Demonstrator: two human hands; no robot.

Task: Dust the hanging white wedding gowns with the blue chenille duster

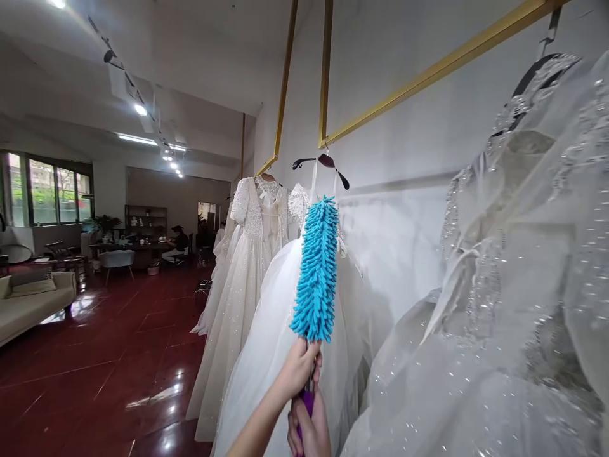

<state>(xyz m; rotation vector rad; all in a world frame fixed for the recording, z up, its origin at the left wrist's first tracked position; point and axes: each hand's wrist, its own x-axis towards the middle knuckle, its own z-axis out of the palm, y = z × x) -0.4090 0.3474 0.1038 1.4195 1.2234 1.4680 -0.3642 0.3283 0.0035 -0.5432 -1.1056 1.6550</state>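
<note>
Head view, near to far.

Right hand [311,426] — lowest in frame, fingers wrapped tight round the purple plastic handle [307,401] of the duster. Left hand [299,368] — just above it, fingers closed round the same shaft, right under the head.

Fluffy turquoise microfibre duster head [316,270] — held upright, raised in front of the white tulle gown with the wide skirt [271,355]; tip near the bodice, just below the dark wooden hanger [321,163]. Whether touching the fabric or held just clear of it, cannot tell.

Sheer beaded white gown on a black hanger [514,285] — nearest garment, filling the right side, apart from the duster.

Sparkling ivory gown with puffed lace sleeves [254,235] — next along the rail beyond the tulle gown, well apart from the duster.

Gold metal hanging rail [428,73] — overhead, along the white wall, carrying all three gowns.

Progress, as a judgement — dusting apparently under way at the middle gown, upper part only; no way to tell from fabric alone which gowns are already done. Far gown and rail likely still to be reached.

Glossy dark red floor [109,368] — spreading left. Beige sofa [28,304] at the left edge. Farther back — a seated person at a dark table [178,244], shelving and windows behind.
</note>
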